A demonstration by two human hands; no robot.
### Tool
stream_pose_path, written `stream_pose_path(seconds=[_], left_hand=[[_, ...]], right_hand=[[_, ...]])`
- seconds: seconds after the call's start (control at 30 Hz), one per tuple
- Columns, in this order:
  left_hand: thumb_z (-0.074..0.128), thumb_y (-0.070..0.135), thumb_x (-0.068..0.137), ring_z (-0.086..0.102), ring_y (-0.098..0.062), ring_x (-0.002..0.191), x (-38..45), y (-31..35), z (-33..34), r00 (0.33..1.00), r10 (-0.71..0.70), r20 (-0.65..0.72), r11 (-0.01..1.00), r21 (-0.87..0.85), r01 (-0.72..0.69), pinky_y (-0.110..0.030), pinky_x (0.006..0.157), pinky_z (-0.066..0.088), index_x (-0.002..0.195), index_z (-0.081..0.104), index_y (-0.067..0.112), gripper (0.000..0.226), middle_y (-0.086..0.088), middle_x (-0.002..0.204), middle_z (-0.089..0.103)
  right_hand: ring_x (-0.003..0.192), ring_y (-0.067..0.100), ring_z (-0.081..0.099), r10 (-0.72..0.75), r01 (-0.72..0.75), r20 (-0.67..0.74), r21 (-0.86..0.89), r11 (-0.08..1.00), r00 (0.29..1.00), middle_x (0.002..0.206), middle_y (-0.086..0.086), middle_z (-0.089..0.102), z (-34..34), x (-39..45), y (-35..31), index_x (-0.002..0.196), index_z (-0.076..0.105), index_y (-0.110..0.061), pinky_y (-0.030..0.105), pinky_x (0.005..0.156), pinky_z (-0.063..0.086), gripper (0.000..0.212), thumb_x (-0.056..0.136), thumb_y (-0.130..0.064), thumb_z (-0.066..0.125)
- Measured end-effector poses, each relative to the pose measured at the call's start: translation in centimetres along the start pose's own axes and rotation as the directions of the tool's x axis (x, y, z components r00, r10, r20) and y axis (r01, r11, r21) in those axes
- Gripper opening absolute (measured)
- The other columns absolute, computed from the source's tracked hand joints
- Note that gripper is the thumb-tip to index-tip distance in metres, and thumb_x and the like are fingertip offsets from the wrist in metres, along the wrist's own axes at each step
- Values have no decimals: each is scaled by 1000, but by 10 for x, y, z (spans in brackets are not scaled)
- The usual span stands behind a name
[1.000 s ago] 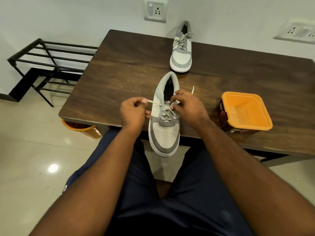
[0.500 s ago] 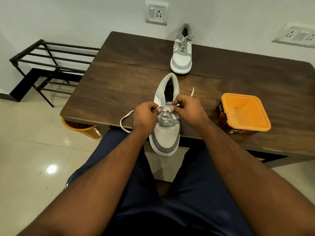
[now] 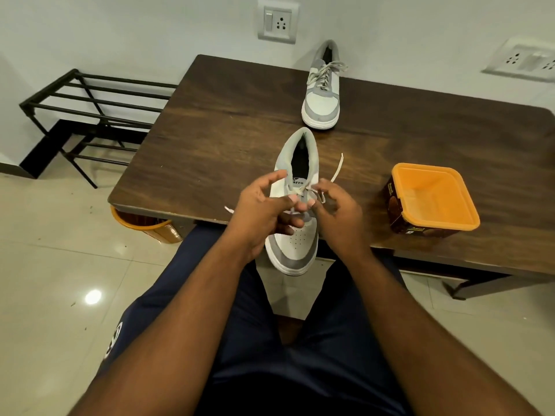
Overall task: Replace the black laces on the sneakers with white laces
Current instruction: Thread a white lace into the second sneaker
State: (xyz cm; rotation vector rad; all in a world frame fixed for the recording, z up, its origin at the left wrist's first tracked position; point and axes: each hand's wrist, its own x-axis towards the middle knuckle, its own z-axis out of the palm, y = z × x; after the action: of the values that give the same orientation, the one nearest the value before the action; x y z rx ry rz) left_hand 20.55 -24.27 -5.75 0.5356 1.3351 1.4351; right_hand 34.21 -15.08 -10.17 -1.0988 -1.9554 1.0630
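The near grey-and-white sneaker [image 3: 295, 244] lies on the front edge of the wooden table [image 3: 216, 139], toe overhanging toward me. A white lace [image 3: 337, 173] is threaded through its eyelets. One lace end trails up to the right; the other pokes out left of my left hand. My left hand [image 3: 259, 213] and right hand [image 3: 338, 216] meet over the tongue, fingers curled, each pinching the lace at the crossing near the top eyelets. The second sneaker [image 3: 322, 96] stands at the table's far edge, laced in white.
An orange-rimmed brown tub [image 3: 432, 199] stands open on the table to the right of the near shoe. A black metal rack [image 3: 90, 112] stands at the left by the wall. An orange bin [image 3: 144, 225] sits under the table's front left corner.
My left hand moved in from the left to meet the right over the tongue. The slack lace hanging left of it has been drawn shorter; only its tip shows now.
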Motion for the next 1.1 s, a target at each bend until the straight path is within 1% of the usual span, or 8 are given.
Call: stream_pose_path(seconds=[0.17, 0.27, 0.37, 0.6, 0.7, 0.9, 1.0, 1.1], left_hand=[[57, 4, 94, 64, -12, 50, -10, 21, 17, 997, 27, 76, 991, -135, -17, -20, 43, 46, 119, 62, 11, 26, -13, 96, 75], [56, 6, 95, 61, -9, 46, -8, 22, 16, 999, 44, 32, 984, -174, -38, -18, 42, 44, 116, 63, 8, 23, -8, 103, 75], [57, 7, 95, 55, -6, 42, -8, 19, 10, 997, 61, -39, 981, -182, -67, -17, 41, 43, 113, 65, 9, 20, -5, 104, 75], [64, 8, 91, 45, -7, 36, 4, -5, -37, 841, 52, -539, 998, 46, -33, -17, 35, 34, 100, 70, 14, 12, -3, 91, 76], [61, 3, 91, 44, -7, 32, 5, -15, -43, 854, 92, -512, 970, 240, 39, -16, 34, 32, 95, 69, 12, 12, -4, 82, 73], [66, 10, 89, 51, -11, 36, 7, -22, -32, 868, 103, -486, 964, 263, 33, -19, 37, 37, 96, 70, 9, 8, -5, 79, 71], [70, 27, 86, 66, -14, 77, 4, -29, -39, 863, 216, -457, 749, 644, 154, -24, 69, 48, 108, 73, 21, 23, -2, 112, 67], [67, 23, 89, 56, -9, 100, 6, -31, -26, 850, 412, -328, 602, 798, 16, -19, 82, 37, 106, 74, 22, 18, 2, 122, 56]], right_hand=[[92, 15, 64, 265, -350, 228, 599, 720, 937, 93, 2, 73, 11, -32, -19, 105, 70, -10, 29, 80, 47, 23, 99, -14, 49], [92, 13, 63, 233, -404, 350, 577, 710, 908, 88, 1, 73, 6, -37, -24, 105, 69, -17, 32, 80, 39, 27, 97, -30, 47], [64, 9, 58, 185, -416, 412, 589, 693, 892, 71, 2, 66, 2, -37, -25, 94, 71, -11, 25, 69, 42, 24, 81, -29, 63], [60, 8, 48, 310, -367, 198, 565, 739, 930, 67, 4, 56, -19, -29, -10, 86, 74, -7, 26, 63, 44, 11, 90, -12, 64], [58, 6, 51, 299, -327, 133, 425, 844, 945, 68, 1, 61, -20, -23, -10, 93, 75, -8, 22, 60, 47, 12, 91, -14, 64], [63, -8, 53, 157, -170, 93, 158, 973, 983, 84, -1, 58, 4, -23, -2, 114, 67, -15, 10, 66, 45, 31, 85, -5, 71], [63, -7, 52, 147, -155, 81, 107, 982, 986, 79, -4, 56, 13, -24, 7, 108, 70, -16, 14, 69, 44, 28, 83, -4, 72], [61, -2, 51, 167, -175, 63, 156, 972, 984, 75, -2, 58, 16, -22, 11, 101, 70, -20, 20, 67, 46, 23, 84, -5, 71]])
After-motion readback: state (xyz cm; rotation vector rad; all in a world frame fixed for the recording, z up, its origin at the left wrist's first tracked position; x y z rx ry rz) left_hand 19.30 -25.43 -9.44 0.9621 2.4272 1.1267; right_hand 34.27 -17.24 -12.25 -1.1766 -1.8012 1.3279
